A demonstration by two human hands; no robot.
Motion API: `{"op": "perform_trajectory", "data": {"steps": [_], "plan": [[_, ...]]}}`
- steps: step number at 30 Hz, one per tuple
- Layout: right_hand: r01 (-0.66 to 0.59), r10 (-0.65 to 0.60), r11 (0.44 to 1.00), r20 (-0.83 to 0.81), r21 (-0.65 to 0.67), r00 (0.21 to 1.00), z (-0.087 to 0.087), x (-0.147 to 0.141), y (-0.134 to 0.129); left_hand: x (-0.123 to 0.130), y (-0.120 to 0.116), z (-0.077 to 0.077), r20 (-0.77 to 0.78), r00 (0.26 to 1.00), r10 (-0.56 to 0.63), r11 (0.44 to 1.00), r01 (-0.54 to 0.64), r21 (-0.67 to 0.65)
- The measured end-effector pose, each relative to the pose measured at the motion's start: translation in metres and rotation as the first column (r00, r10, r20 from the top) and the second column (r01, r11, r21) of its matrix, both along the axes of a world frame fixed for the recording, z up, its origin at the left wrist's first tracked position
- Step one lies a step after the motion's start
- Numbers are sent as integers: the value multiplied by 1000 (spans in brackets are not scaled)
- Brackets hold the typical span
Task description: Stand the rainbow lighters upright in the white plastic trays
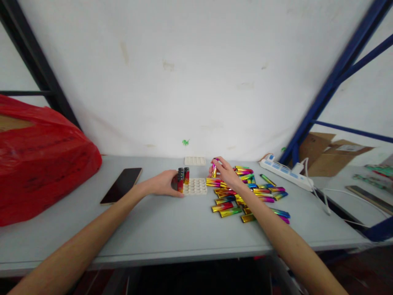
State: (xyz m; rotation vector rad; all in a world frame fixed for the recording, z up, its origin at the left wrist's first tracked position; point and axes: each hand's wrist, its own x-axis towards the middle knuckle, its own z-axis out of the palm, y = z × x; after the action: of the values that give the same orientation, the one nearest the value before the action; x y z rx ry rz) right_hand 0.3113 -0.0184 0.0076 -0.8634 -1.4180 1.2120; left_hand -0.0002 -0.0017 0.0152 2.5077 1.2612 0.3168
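Observation:
A white tray with rows of round holes lies on the table. At its left end several shiny red-and-black tubes stand upright in the holes. My left hand curves around that end, thumb in front and fingers behind, holding the tray beside the tubes. To the right, my right hand pinches a shiny purple-and-gold tube, held nearly upright above the table. Beneath and beside my right forearm lies a loose pile of shiny rainbow-coloured tubes.
Near the wall lies a second white tray. A dark-screened phone rests left of my left hand. A red plastic bag fills the far left. On the right are a white power strip with cables and a cardboard box.

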Motion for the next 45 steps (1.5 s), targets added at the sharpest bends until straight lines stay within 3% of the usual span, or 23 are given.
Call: {"op": "perform_trajectory", "data": {"steps": [7,13,22,26,30,33,35,38,45], "plan": [[98,-105,994,155,51,982,-4,-13,-5,27,-13,-14,99,995,-30,995,21,96],[311,-427,889,365,336,827,-4,-19,-10,29,-12,-18,117,992,-49,993,36,113],[370,-552,820,428,437,716,-2,-21,-13,27,-10,-20,122,991,-55,990,38,137],[308,-512,838,458,450,726,-3,-21,-16,26,-10,-19,120,991,-58,991,43,125],[107,-372,876,518,470,770,-4,-23,-20,26,-11,-19,125,990,-60,992,45,120],[-41,-376,820,591,571,713,-6,-26,-23,26,-10,-21,132,989,-65,991,49,126],[-97,-392,811,658,577,643,-7,-29,-24,26,-9,-22,131,989,-69,991,52,126],[-75,-390,852,725,517,567,-9,-32,-25,25,-10,-21,123,990,-70,992,56,112],[-95,-287,901,746,423,601,-11,-33,-22,25,-12,-17,140,987,-75,992,59,113]]}}
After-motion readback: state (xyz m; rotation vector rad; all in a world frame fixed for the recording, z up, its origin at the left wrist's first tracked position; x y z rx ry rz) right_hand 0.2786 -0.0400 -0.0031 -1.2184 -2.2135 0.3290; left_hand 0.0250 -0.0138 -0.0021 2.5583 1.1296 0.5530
